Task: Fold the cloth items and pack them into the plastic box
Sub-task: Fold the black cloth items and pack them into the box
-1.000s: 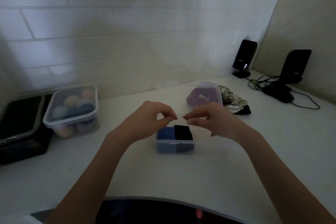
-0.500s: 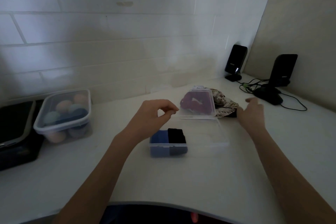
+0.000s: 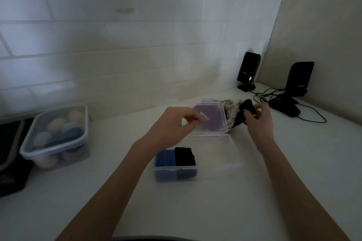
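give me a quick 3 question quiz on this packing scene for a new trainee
1. True or false: the small plastic box holds a blue cloth and a black cloth.
2. Which hand grips the dark cloth? A) left hand B) right hand
3. The open lid lies to the box's ____ in the picture.

Key: 1 true; 2 B; 3 right

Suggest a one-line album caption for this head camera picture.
Right hand gathers a black cloth while folded blue and black cloths sit in the open plastic box.
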Demonstrator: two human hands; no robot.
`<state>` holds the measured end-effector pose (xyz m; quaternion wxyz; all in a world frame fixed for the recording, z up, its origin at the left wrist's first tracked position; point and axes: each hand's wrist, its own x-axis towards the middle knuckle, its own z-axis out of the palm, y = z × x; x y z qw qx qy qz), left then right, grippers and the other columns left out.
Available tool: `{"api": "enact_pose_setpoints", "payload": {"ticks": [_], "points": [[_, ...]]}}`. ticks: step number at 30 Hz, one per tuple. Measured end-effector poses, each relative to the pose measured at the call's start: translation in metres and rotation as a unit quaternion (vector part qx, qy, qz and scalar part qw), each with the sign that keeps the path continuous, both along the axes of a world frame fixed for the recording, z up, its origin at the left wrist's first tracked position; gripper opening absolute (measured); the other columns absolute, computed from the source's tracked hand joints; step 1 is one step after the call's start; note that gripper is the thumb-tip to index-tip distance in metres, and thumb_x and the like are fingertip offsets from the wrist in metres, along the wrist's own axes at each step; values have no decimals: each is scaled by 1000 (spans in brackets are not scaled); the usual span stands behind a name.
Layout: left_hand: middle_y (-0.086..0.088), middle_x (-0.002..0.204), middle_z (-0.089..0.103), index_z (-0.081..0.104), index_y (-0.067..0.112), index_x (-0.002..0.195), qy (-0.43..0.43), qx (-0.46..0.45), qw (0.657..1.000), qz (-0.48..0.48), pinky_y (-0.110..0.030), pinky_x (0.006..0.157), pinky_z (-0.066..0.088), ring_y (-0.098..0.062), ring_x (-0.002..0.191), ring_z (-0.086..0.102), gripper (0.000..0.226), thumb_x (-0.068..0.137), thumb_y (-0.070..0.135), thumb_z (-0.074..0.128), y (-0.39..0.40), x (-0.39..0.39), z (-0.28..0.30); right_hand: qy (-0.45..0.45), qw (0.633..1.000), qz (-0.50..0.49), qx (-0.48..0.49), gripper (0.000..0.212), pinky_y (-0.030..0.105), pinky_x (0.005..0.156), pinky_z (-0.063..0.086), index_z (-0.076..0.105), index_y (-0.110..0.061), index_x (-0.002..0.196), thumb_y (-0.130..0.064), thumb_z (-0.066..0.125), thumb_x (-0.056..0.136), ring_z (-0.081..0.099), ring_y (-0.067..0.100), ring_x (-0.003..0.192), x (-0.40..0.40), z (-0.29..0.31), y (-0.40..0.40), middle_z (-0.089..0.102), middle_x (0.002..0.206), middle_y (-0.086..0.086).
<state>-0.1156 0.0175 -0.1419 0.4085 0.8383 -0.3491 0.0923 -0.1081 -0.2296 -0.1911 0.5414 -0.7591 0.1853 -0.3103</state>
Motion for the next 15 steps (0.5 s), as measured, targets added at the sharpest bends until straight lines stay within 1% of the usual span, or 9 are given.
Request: {"api": "enact_pose_setpoints", "payload": {"ticks": [1,3,4,6,7,8,11,13,15], "points": [[14,81,68,72,24,90,-7,-2,1000,-5,-4,72,43,-4,78,62,20,86,9,60,-3,2,1,-31,999,17,-22,13,31,77,54,45,-17,96,-14,56,89,63,23,91,-3,6,4,65,100,9],[7,84,71,72,22,90,-12,-6,1000,-7,-5,71,42,-5,76,62,18,85,9,60,-9,7,3,-81,994,49,-59,14,13,69,48,48,-18,96,-10,57,90,61,13,84,-7,18,13,62,90,-7],[5,86,72,72,20,92,-14,-12,1000,-6,-7,71,44,-5,75,61,17,86,10,60,-12,9,4,-105,989,65,-75,15,8,67,46,49,-19,95,-7,57,90,60,7,81,-10,24,18,59,87,-13],[5,91,71,70,21,97,-16,-30,999,0,-20,73,51,-7,75,60,17,87,13,60,-17,14,3,-140,980,90,-107,17,4,65,44,51,-19,94,-4,56,89,59,-5,77,-15,36,27,59,86,-19],[6,94,70,68,22,101,-19,-35,999,6,-24,73,52,-10,75,60,18,87,15,60,-19,16,3,-153,976,99,-123,18,3,66,43,52,-20,95,-3,55,89,59,-10,76,-17,42,30,59,86,-20],[7,98,68,66,23,106,-20,-40,999,11,-24,73,52,-10,76,60,21,87,17,61,-21,18,3,-164,971,108,-138,20,3,67,43,53,-21,96,-2,54,90,59,-12,77,-19,49,32,59,87,-21],[7,114,61,57,25,122,-15,-73,997,17,-9,71,43,-6,87,58,38,85,21,65,-25,20,3,-200,959,139,-147,23,8,71,45,53,-20,99,1,50,90,59,-9,80,-24,72,39,59,89,-20],[7,121,58,52,25,129,10,-116,993,15,-7,76,43,-3,99,57,48,83,25,67,-26,20,3,-218,953,180,-107,22,14,70,49,53,-17,101,2,48,92,61,-5,80,-24,86,44,61,85,-17],[8,125,59,50,24,132,67,-162,984,-6,-13,87,47,-2,110,57,54,81,30,69,-25,18,5,-215,945,243,-42,21,19,66,52,51,-16,101,3,46,94,64,-1,74,-22,93,50,67,76,-15]]}}
